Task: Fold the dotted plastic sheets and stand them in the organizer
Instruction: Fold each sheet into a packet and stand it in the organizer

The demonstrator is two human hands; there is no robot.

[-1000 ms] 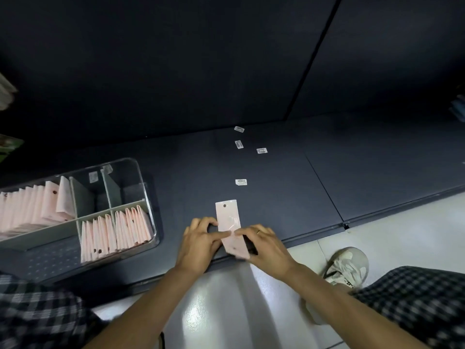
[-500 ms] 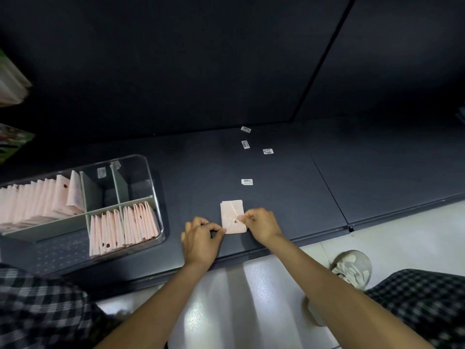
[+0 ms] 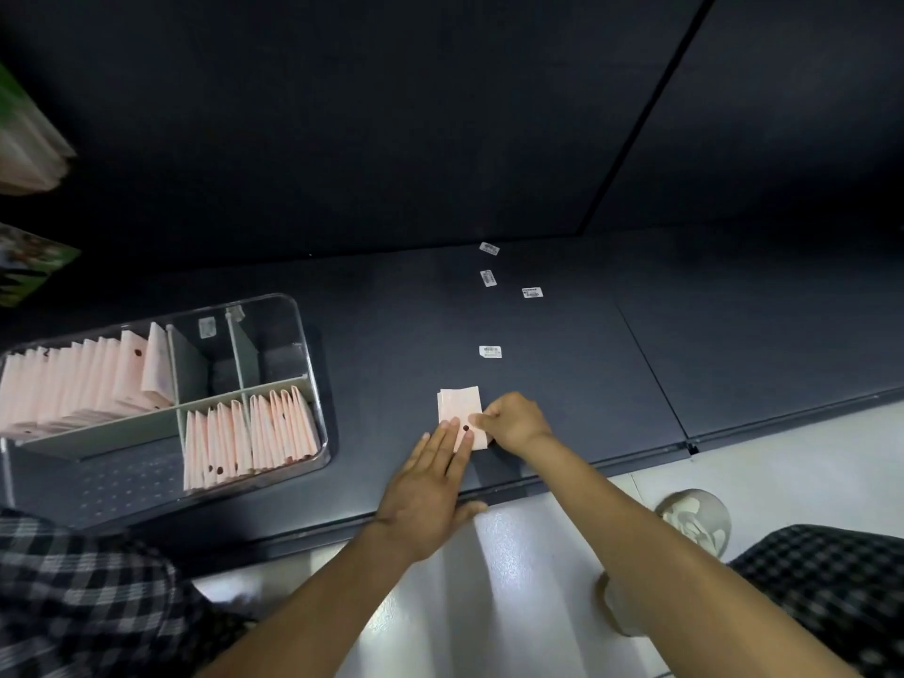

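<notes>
A pale pink plastic sheet (image 3: 459,408) with a dark dot lies folded on the dark shelf (image 3: 562,384), near its front edge. My left hand (image 3: 430,486) lies flat, its straight fingertips pressing the sheet's near edge. My right hand (image 3: 513,422) pinches the sheet's right edge with curled fingers. To the left stands a clear organizer (image 3: 303,364). Several folded pink sheets (image 3: 249,437) stand in its front compartments and more fill the back left one (image 3: 83,379). Two back compartments hold no sheets.
Small white barcode stickers (image 3: 490,352) lie scattered on the shelf behind the sheet. A seam (image 3: 650,369) splits the shelf panels at the right. Below the shelf edge is a pale glossy floor with my shoe (image 3: 692,518) and checked trouser legs.
The long sheet was folded in half over the last second. My left hand has since uncurled and now lies flat with its fingertips on the fold. My right hand stays at the right edge.
</notes>
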